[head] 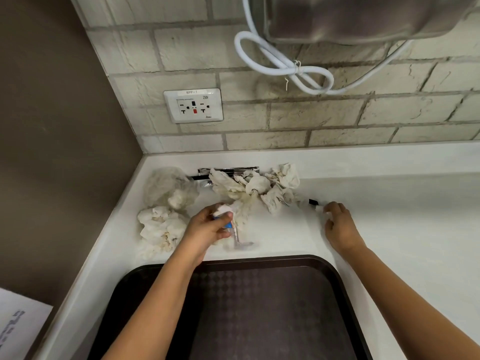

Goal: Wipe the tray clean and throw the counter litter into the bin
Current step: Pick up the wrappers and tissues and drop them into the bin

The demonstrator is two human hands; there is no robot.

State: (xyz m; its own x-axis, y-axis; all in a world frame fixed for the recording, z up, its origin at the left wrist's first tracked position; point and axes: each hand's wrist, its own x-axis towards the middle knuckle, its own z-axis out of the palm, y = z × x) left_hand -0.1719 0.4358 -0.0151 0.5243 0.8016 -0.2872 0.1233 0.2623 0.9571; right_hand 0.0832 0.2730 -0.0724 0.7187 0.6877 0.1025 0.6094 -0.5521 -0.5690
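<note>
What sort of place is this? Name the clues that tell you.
Probably a kitchen or pantry counter in a shared building, perhaps a canteen. Clues: a brown serving tray on a white counter, a tiled wall with a labelled power socket, and crumpled used napkins.

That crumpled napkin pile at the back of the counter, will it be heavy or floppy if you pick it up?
The napkin pile is thin crumpled paper, so probably very light and floppy. Its loose, separate wads would likely drop pieces unless gathered together.
</note>
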